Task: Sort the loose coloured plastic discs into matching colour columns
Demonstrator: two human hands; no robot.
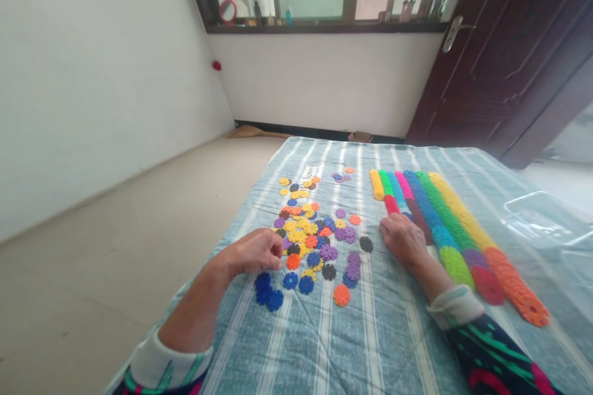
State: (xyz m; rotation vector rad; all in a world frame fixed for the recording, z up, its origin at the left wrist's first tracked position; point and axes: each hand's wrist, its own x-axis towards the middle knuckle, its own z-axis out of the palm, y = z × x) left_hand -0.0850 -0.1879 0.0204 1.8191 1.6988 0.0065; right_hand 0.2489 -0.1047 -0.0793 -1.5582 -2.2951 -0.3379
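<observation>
My left hand (pixel 259 249) is closed, fingertips pinched together, at the left edge of a loose spread of notched plastic discs (pixel 303 229) in yellow, orange, purple, blue and black. Whatever it pinches, if anything, is hidden. Just below it lies a small cluster of dark blue discs (pixel 267 294). My right hand (pixel 403 237) is curled palm down at the near ends of the shorter rows of overlapping discs, touching or just over them. Close to its fingers are a red row (pixel 390 203) and a dark maroon row (pixel 420 222). Its fingertips are hidden.
Longer overlapped rows of blue, green and yellow discs (pixel 456 210) end in lime, red and orange (pixel 523 293). A clear plastic box (pixel 544 222) stands at the right. A striped cloth (pixel 319 339) covers the surface. A wooden door (pixel 500 55) and a window sill (pixel 324 28) lie beyond.
</observation>
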